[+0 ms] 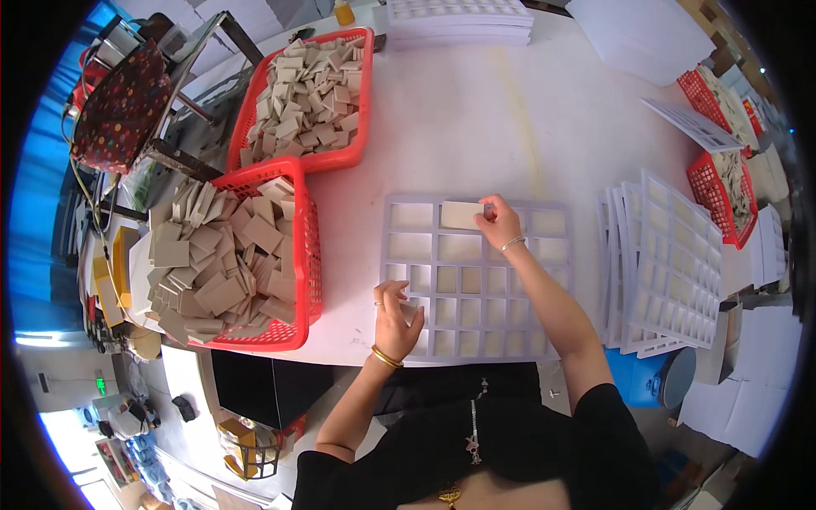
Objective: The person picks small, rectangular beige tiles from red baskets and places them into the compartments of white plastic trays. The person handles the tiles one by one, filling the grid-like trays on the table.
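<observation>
A white tray (435, 282) divided into rectangular compartments of several sizes lies in front of me. My right hand (501, 223) reaches over its far row, pinching the right end of a flat beige rectangular tile (460, 215) above a larger compartment. At the tray's near left edge is my left hand (396, 319), its fingers curled and the thumb bent toward them. Something pale shows between thumb and fingers, but I cannot tell what it is. Many compartments show a pale beige surface.
To the left, a near red basket (311, 255) and a far red basket (365, 93) are heaped with beige tiles. More compartment trays (676, 263) lean in a stack at right; another tray stack (459, 25) lies at the far edge. A blue bin (637, 374) stands below the right edge.
</observation>
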Tool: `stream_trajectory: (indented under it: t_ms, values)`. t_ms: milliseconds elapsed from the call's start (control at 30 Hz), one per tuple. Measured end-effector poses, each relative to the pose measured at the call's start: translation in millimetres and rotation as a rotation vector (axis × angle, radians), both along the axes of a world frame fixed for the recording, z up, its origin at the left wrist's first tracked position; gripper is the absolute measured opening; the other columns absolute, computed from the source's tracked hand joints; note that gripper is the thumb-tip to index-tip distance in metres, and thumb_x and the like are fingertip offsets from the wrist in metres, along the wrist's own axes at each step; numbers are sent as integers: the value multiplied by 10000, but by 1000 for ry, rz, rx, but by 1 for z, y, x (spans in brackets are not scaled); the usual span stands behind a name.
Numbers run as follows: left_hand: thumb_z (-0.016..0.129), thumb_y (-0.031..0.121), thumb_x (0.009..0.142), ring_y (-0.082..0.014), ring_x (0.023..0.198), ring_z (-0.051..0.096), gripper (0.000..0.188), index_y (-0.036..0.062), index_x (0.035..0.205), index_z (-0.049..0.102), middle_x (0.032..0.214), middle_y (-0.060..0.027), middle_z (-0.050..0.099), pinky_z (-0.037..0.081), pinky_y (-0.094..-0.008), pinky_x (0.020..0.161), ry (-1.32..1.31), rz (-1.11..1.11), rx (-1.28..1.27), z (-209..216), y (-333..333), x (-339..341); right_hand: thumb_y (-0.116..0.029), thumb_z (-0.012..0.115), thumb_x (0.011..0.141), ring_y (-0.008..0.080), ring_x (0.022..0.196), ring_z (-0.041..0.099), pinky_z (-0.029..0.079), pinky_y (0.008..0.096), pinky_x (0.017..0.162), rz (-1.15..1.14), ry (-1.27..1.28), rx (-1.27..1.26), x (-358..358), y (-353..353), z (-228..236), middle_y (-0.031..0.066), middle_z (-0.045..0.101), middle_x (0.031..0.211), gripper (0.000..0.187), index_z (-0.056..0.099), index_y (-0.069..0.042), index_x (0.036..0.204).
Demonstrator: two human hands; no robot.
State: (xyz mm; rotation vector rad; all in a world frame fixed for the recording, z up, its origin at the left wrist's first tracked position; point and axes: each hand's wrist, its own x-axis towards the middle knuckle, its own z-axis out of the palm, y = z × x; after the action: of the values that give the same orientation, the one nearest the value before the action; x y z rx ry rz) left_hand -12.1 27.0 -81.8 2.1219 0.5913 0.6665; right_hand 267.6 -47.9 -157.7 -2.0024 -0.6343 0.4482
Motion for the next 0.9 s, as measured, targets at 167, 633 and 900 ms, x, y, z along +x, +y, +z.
stream_trajectory:
  t_ms: [167, 633, 900]
  values:
    - [664, -38, 669, -276, 844, 490, 574, -10, 1194, 434, 1106, -186, 468, 437, -376, 793, -14, 32, 133, -2, 6, -2, -184, 706, 747, 186, 664, 607, 499, 322, 634, 83, 14, -105, 6, 7, -5, 59, 632, 758, 346, 563, -91, 1049]
    - [672, -62, 645, -440, 1177, 471, 707, 49, 1287, 397, 1390, -232, 354, 545, -411, 788, -73, -147, 299, -12, -3, 35, -204, 709, 790, 173, 679, 616, 499, 319, 616, 781, 165, 69, -70, -8, 80, 53, 617, 792, 357, 522, -68, 1063]
    - [732, 103, 690, -417, 1283, 384, 776, 59, 1365, 351, 1433, -249, 316, 357, -504, 1029, 98, -76, 413, -4, 1, 36, -86, 655, 819, 128, 595, 592, 494, 293, 530, 250, 189, 112, -62, -36, 46, 49, 608, 729, 300, 537, -77, 1094]
